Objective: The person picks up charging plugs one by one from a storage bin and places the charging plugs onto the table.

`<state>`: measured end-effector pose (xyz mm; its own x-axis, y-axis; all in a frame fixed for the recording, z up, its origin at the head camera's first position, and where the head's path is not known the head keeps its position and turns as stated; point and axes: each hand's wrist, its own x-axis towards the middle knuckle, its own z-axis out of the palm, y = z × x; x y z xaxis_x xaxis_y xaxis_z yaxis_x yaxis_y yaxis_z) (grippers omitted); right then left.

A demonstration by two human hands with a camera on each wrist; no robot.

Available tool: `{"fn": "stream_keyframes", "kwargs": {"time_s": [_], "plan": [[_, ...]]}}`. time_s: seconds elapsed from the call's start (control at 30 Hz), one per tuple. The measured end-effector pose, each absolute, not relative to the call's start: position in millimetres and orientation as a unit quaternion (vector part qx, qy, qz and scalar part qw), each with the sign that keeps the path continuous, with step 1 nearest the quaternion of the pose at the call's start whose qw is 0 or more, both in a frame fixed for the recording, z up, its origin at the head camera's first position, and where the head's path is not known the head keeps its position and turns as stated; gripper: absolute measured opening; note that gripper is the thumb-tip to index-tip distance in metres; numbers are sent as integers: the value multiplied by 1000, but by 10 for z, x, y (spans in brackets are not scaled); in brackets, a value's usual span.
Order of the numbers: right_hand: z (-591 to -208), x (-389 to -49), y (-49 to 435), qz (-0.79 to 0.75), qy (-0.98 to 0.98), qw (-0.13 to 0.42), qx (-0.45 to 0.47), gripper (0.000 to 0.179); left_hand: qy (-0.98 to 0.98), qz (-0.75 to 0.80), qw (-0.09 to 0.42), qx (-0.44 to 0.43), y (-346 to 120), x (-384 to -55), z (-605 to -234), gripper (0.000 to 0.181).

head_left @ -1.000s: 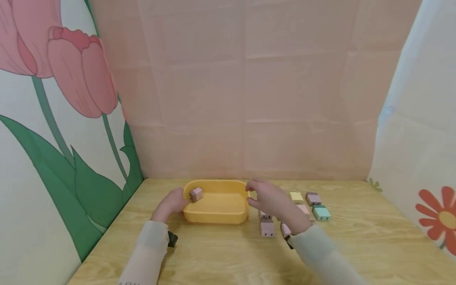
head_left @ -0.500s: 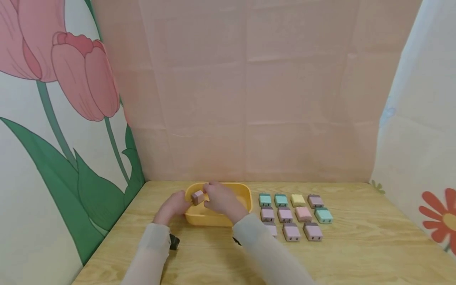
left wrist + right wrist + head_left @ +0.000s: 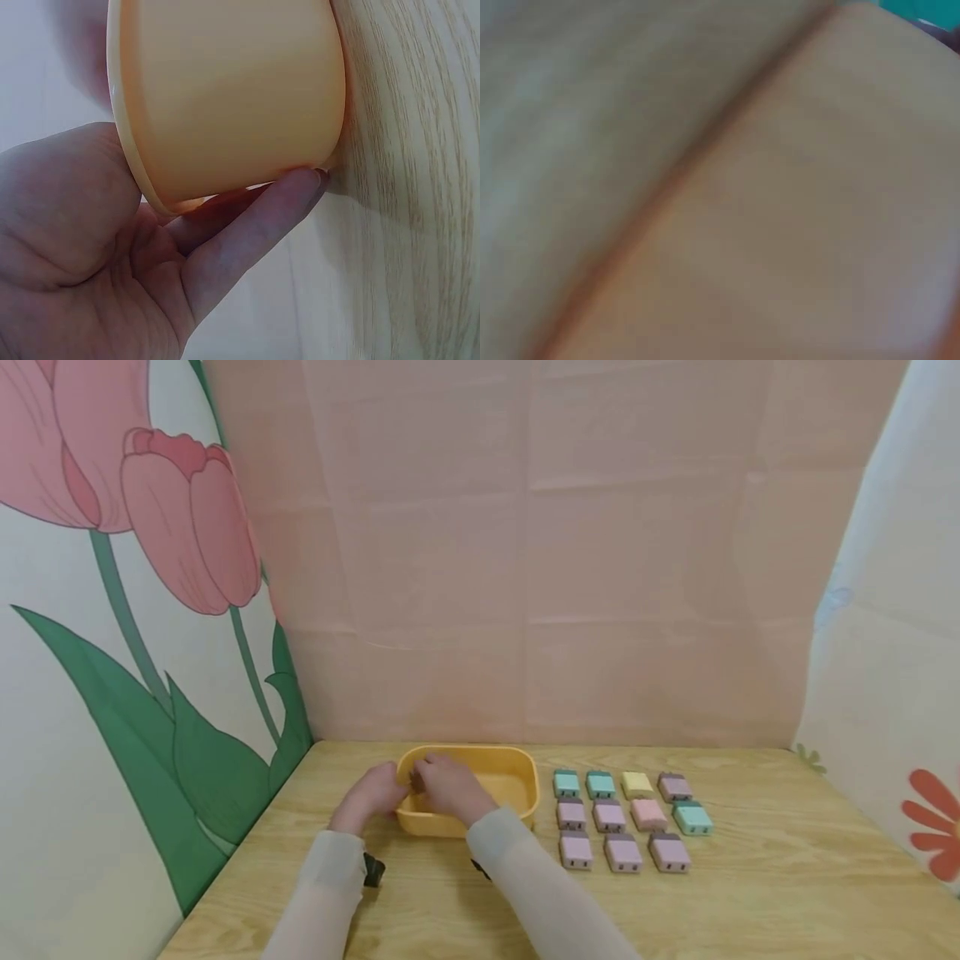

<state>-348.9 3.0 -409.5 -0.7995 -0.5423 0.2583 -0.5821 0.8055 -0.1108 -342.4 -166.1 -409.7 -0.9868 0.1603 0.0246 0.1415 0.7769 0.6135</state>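
A yellow rectangular bin (image 3: 510, 781) stands on the table at the centre in the head view. My left hand (image 3: 375, 792) grips its left end. In the left wrist view, the rim of the bin (image 3: 232, 97) sits against the palm, with fingers (image 3: 236, 247) reaching along the outside wall. My right hand (image 3: 450, 787) is inside the bin near the left end, fingers curled round a small brownish-pink charger plug (image 3: 416, 782), mostly hidden behind them. The blurred right wrist view shows the bin wall (image 3: 795, 202), without the fingers.
Right of the bin, several two-tone charger plugs lie in rows, among them a mint one (image 3: 566, 783), a yellow one (image 3: 637, 785), a pink one (image 3: 648, 814) and a lilac one (image 3: 623, 853). A pink backdrop (image 3: 525, 610) rises behind the wooden table (image 3: 750, 860).
My right hand has moved left from the bin's right end to the charger plug inside, uncovering the plugs on the table. The left hand keeps its grip on the bin.
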Motion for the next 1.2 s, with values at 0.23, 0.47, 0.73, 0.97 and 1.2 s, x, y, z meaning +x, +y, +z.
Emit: {"fn": "stream_keyframes", "kwargs": {"time_s": [0.23,0.47,0.73,0.97,1.2], "plan": [[-4261,-3582,86,91,-943,104,304,41,943,327,24,61,-1644,-3420,-4086,20],[-4276,-3587,87,79,-946,114,294,33,943,326,34,53,-1635,-3407,-4064,23],[-4264,-3626,154,198,-936,52,286,11,941,332,25,60,-1621,-3373,-4041,18],[-4605,-4075,271,241,-949,-23,204,28,945,321,29,53,-1602,-3348,-3989,24],[-4655,-4051,398,219,-959,-23,180,18,948,313,28,48,-1619,-3376,-4024,24]]}}
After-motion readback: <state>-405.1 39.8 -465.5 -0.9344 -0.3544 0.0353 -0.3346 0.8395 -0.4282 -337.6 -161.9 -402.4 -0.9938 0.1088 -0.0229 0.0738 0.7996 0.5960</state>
